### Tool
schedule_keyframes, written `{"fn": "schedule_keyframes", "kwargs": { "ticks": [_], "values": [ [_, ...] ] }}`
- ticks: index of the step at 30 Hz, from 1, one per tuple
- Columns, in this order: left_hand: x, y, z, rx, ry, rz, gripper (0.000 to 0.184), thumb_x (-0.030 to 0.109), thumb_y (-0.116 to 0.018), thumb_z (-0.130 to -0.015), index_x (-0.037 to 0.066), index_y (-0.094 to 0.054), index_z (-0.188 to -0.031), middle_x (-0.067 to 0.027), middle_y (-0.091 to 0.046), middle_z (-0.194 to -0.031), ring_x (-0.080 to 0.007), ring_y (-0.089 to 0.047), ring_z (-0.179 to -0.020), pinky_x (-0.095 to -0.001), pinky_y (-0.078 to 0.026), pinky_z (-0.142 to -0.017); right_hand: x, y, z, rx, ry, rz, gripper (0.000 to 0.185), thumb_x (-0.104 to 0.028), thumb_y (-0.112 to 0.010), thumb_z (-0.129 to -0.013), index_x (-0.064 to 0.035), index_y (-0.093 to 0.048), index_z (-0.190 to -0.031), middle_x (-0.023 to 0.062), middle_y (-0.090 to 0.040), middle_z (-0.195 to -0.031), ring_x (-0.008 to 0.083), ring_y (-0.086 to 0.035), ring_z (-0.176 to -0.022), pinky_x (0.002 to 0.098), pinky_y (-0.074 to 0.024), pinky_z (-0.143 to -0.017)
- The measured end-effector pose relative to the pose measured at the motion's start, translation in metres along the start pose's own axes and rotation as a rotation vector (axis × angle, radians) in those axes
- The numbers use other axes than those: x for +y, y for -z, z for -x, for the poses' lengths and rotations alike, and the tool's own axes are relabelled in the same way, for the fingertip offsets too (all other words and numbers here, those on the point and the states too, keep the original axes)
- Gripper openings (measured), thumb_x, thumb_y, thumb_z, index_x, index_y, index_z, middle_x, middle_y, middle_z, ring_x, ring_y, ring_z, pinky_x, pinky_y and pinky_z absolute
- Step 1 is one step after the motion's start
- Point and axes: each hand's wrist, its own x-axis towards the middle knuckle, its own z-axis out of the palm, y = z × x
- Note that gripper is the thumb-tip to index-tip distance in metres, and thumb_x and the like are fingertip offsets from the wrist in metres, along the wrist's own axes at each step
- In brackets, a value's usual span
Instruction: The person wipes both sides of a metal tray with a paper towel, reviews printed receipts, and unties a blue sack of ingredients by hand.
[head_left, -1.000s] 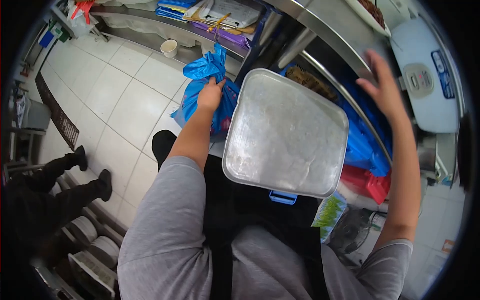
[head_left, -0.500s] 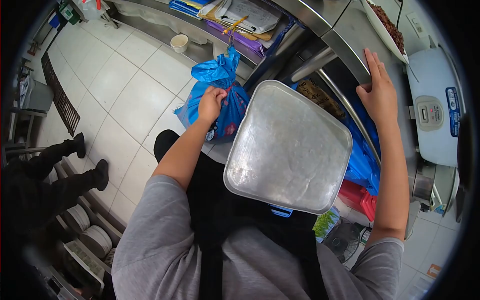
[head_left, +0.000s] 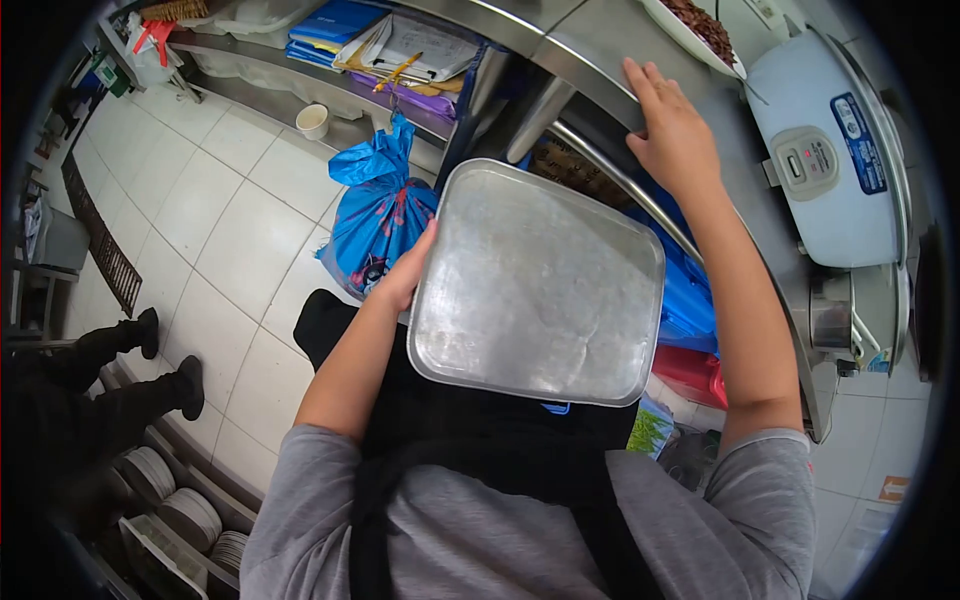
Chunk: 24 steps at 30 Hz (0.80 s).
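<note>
A rectangular metal tray [head_left: 540, 290] with rounded corners and a raised rim lies in front of my body, above my lap. My left hand [head_left: 405, 272] is closed at its left edge, with some fingers hidden behind the rim. Flat on the steel counter [head_left: 590, 50], close to its edge, rests my right hand [head_left: 675, 125], its fingers stretched out and holding nothing. Just beyond my left hand hangs a tied blue plastic bag [head_left: 375, 220].
A white rice cooker [head_left: 815, 150] and a dish of reddish-brown food [head_left: 700, 25] stand on the counter. Folders [head_left: 335, 30] and a paper cup [head_left: 312, 122] are on the shelves. Another person's legs [head_left: 120, 375] show at left, near stacked plates [head_left: 190, 515].
My left hand has left the blue bag and come to the tray's left edge. The tray has turned slightly. My right hand stays on the counter while the view shifts right.
</note>
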Motion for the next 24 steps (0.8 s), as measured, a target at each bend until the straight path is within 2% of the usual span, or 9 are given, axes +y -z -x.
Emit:
{"fn": "schedule_keyframes", "kwargs": {
  "ticks": [5, 8, 9, 10, 13, 15, 16, 21, 24],
  "values": [
    [0.002, -0.018, 0.03, -0.109, 0.028, 0.058, 0.071, 0.063, -0.036, -0.089, 0.008, -0.045, -0.133, -0.012, -0.052, -0.129, -0.0214, -0.05, -0.118, -0.0366, -0.041, -0.096, 0.0, 0.003, 0.001, 0.013, 0.031, -0.003, 0.075, -0.012, -0.073, -0.069, -0.0125, -0.036, -0.135, 0.0197, -0.048, -0.13, 0.0411, -0.053, -0.11, 0.0404, -0.0467, -0.092],
    [0.015, -0.015, 0.028, -0.015, 0.126, 0.092, 0.074, 0.065, -0.033, -0.089, 0.006, -0.045, -0.132, -0.0119, -0.052, -0.129, -0.0217, -0.048, -0.12, -0.0362, -0.038, -0.099, 0.002, 0.004, 0.001, 0.045, 0.059, -0.009, 0.073, -0.012, -0.072, -0.069, -0.0112, -0.037, -0.133, 0.0208, -0.049, -0.128, 0.0427, -0.055, -0.107, 0.041, -0.0475, -0.091],
    [0.005, 0.006, 0.002, -0.046, -0.008, -0.029, 0.081, 0.07, -0.031, -0.086, 0.004, -0.047, -0.13, -0.0112, -0.054, -0.125, -0.022, -0.05, -0.116, -0.0358, -0.038, -0.098, 0.002, 0.004, 0.001, 0.033, 0.053, -0.016, 0.073, -0.011, -0.072, -0.069, -0.0109, -0.038, -0.133, 0.0209, -0.049, -0.128, 0.0427, -0.055, -0.106, 0.041, -0.0476, -0.09],
    [0.008, 0.022, -0.013, 0.255, -0.041, -0.209, 0.078, 0.067, -0.039, -0.086, 0.002, -0.047, -0.129, -0.0102, -0.055, -0.122, -0.023, -0.05, -0.115, -0.0351, -0.038, -0.098, 0.002, 0.005, 0.0, 0.025, 0.049, -0.021, 0.073, -0.011, -0.072, -0.068, -0.0105, -0.038, -0.133, 0.0209, -0.05, -0.127, 0.0426, -0.055, -0.106, 0.0411, -0.0478, -0.09],
    [0.018, 0.073, -0.065, 0.572, -0.096, -0.529, 0.075, 0.06, -0.057, -0.08, 0.001, -0.049, -0.126, -0.0125, -0.054, -0.121, -0.0243, -0.047, -0.117, -0.0393, -0.038, -0.098, 0.001, 0.012, -0.005, -0.024, 0.064, 0.005, 0.076, -0.013, -0.075, -0.066, -0.0097, -0.038, -0.132, 0.0209, -0.049, -0.127, 0.0414, -0.056, -0.106, 0.0394, -0.0484, -0.089],
    [0.019, 0.069, -0.086, 1.222, -0.595, -1.318, 0.074, 0.05, -0.073, -0.069, -0.001, -0.053, -0.119, -0.0145, -0.06, -0.107, -0.0245, -0.053, -0.11, -0.0439, -0.04, -0.094, -0.002, 0.016, -0.005, -0.056, 0.073, 0.026, 0.078, -0.013, -0.075, -0.065, -0.0096, -0.038, -0.132, 0.0209, -0.049, -0.127, 0.0408, -0.056, -0.106, 0.0384, -0.0487, -0.089],
    [0.023, 0.067, -0.092, 1.239, -0.593, -1.299, 0.074, 0.05, -0.073, -0.069, -0.001, -0.053, -0.119, -0.0145, -0.06, -0.107, -0.0245, -0.053, -0.11, -0.0439, -0.04, -0.094, -0.003, 0.017, -0.006, -0.077, 0.056, 0.033, 0.079, -0.012, -0.076, -0.064, -0.0099, -0.037, -0.133, 0.021, -0.049, -0.127, 0.0405, -0.056, -0.106, 0.0376, -0.0489, -0.089],
    [0.057, 0.064, -0.11, 0.696, -0.353, -0.581, 0.054, 0.036, -0.074, -0.072, -0.006, -0.056, -0.101, -0.0133, -0.061, -0.066, -0.0249, -0.06, -0.048, -0.0364, -0.05, -0.044, -0.007, 0.016, -0.01, -0.056, 0.071, 0.057, 0.083, -0.011, -0.076, -0.063, -0.01, -0.035, -0.135, 0.0214, -0.049, -0.128, 0.0403, -0.055, -0.108, 0.0373, -0.0495, -0.088],
    [0.04, 0.08, -0.1, 0.561, -0.415, -0.449, 0.041, 0.027, -0.07, -0.077, -0.006, -0.055, -0.097, -0.015, -0.061, -0.065, -0.0235, -0.052, -0.036, -0.0355, -0.04, -0.03, -0.011, 0.014, -0.007, -0.092, 0.06, 0.088, 0.084, -0.012, -0.077, -0.063, -0.0097, -0.034, -0.135, 0.0216, -0.048, -0.129, 0.0408, -0.055, -0.109, 0.0382, -0.0505, -0.086]
  ]
}}
